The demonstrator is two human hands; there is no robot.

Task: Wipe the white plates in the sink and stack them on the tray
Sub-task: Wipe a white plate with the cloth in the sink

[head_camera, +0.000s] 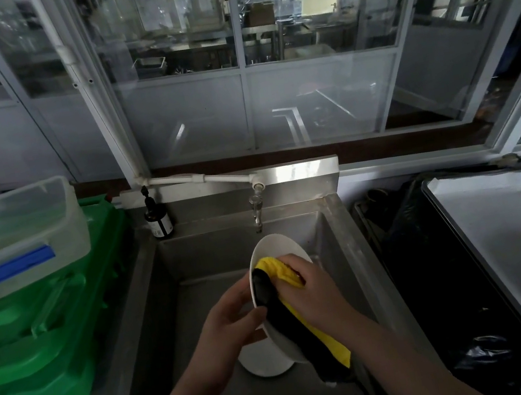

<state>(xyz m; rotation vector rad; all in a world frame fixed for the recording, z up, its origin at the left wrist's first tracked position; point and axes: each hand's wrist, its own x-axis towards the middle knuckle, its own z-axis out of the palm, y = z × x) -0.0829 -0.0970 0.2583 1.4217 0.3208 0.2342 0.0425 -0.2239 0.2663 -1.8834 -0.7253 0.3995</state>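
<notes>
Left hand grips the tilted plate (seemingly by its rim); right hand clutches the cloth.

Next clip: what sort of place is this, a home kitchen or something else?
Most likely the washing-up area of a commercial kitchen. A deep steel sink stands under a plain tap, green crates are stacked at the left, and steel counters show through the glass partition behind.
</notes>
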